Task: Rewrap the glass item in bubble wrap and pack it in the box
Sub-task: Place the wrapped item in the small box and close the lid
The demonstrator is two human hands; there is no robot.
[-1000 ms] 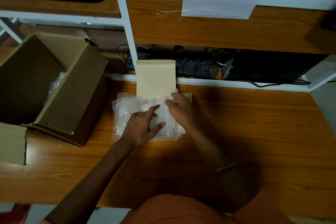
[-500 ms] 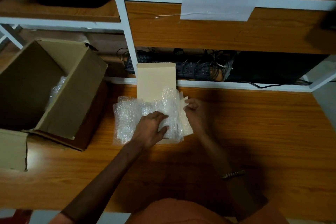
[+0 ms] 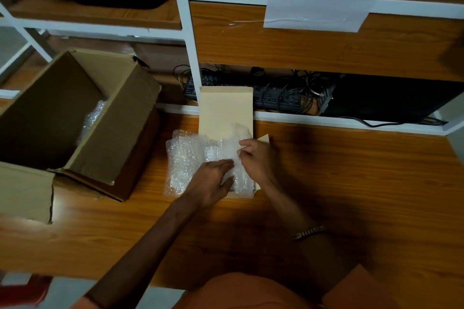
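One sheet of bubble wrap spilling from one small tan box at the bench's back edge, left hand pressing it flat, fingers straight, right hand pinching its edge, glass item hidden, one large open carton at the left edge.

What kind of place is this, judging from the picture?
Probably an office or workshop packing desk: a wooden desk under white-framed shelves, power strips with tangled cables behind, and an open cardboard box beside bubble wrap.
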